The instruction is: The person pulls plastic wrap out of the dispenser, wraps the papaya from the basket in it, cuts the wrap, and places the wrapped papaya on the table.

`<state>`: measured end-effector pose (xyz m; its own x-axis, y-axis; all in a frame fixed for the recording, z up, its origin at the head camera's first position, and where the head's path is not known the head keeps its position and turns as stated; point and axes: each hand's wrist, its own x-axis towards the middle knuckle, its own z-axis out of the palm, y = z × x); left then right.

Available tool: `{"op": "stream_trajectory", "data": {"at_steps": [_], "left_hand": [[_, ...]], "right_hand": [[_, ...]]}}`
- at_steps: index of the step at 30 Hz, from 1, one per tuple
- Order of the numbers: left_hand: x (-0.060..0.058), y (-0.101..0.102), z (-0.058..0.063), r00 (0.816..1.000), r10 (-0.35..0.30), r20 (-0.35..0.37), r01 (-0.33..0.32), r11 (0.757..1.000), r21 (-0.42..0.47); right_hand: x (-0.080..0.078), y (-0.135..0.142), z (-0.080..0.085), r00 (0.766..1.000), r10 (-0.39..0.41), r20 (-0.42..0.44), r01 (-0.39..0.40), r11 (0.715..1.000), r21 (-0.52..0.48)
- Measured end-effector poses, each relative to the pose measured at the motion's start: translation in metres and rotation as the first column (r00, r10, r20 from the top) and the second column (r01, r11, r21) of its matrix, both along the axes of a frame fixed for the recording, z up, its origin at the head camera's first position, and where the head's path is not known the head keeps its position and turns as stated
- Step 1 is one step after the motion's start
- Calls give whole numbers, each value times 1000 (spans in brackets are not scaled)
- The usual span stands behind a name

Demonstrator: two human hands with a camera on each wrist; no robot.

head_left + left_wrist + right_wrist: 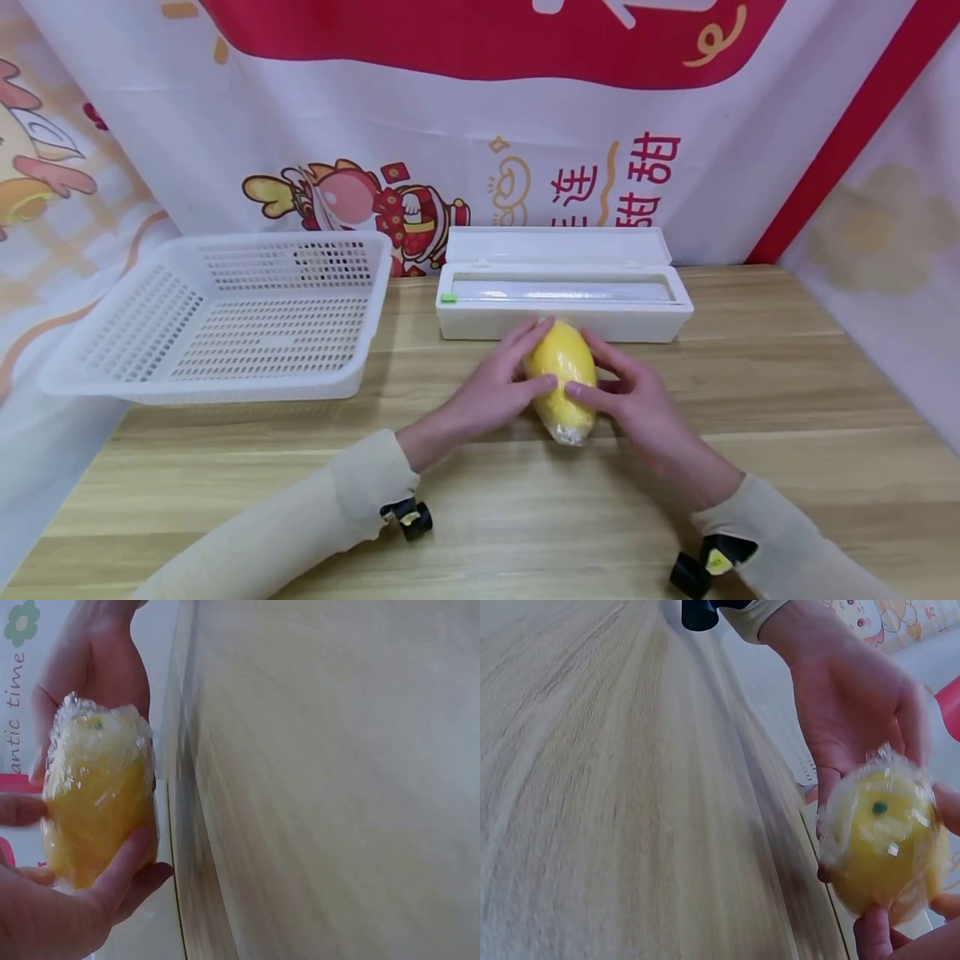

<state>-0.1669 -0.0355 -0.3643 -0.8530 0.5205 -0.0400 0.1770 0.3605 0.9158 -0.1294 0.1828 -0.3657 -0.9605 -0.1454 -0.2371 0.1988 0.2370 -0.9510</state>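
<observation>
A yellow oval fruit [562, 367], wrapped in crinkled clear film, is held between both hands over the table. My left hand [495, 379] grips its left side, thumb across the upper face and fingers around the far side. From the right, my right hand [648, 408] grips it likewise, the two thumbs nearly meeting. Bunched film covers the end nearest me; in the right wrist view a green stem spot shows through the film on the fruit [885, 840]. Just behind the fruit stands a white film box [562, 323], lid raised, with a roll of clear film [570, 291] inside.
A white perforated plastic basket [255, 388] stands at the left of the wooden table [525, 533]. Behind, a printed cloth [360, 108] hangs down to the table's back edge. A small green piece [448, 298] sits at the film box's left front.
</observation>
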Motion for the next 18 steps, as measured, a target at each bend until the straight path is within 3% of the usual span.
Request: {"op": "stream_trajectory", "data": {"at_steps": [8,18], "left_hand": [[-8,-7,-7,991,-129,23,129,991,-23],[-10,-5,-14,983,-142,-118,125,983,-136]], "right_hand": [[-1,3,-3,998,66,-25,-65,998,19],[0,5,-8,997,63,-48,-59,994,93]]}}
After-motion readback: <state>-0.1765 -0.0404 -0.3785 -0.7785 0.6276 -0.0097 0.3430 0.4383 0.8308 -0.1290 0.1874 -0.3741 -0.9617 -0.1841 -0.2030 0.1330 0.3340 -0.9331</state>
